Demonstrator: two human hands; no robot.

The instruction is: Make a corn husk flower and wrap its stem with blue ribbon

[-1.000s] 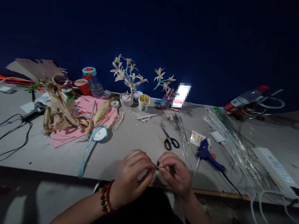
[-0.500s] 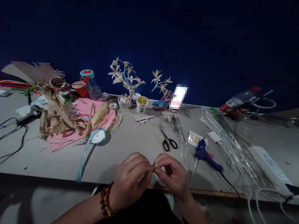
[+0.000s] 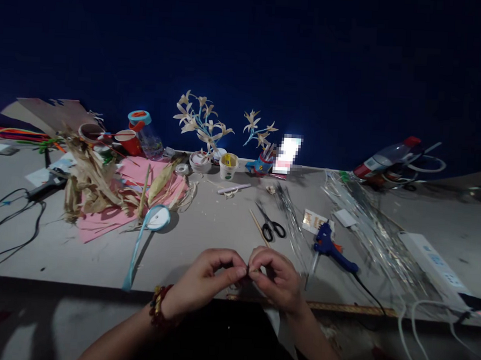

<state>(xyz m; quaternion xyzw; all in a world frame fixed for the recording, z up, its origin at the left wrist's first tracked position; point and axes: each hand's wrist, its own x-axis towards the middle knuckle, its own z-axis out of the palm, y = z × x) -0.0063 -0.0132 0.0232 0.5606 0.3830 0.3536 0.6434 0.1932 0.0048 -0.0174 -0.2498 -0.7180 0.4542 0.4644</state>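
Over the table's front edge, my left hand (image 3: pixel 213 275) and my right hand (image 3: pixel 278 277) meet fingertip to fingertip. Each is closed in a pinch of thumb and forefinger. A small, thin, brownish piece seems to sit between the fingertips, mostly hidden by them and too small to name. Just beyond my right hand lie black-handled scissors (image 3: pixel 273 231) and a thin wooden stick (image 3: pixel 258 225). A blue glue gun (image 3: pixel 333 249) rests to the right of that hand. Left of my left hand is a roll of light blue tape (image 3: pixel 138 247), its end hanging toward the edge.
Dried corn husks (image 3: pixel 93 177) lie on pink paper (image 3: pixel 101 224) at the left. Husk flowers on blue stems (image 3: pixel 205 124) stand at the back by a white cup (image 3: pixel 228 171). Bundled wires (image 3: pixel 382 241) cover the right side, near a tilted bottle (image 3: pixel 387 158) and white tubing (image 3: pixel 414 329).
My left hand has turned and flattened, its thumb now lying along the top toward the right fingertips. My right hand has barely moved. The small piece shows less than before.
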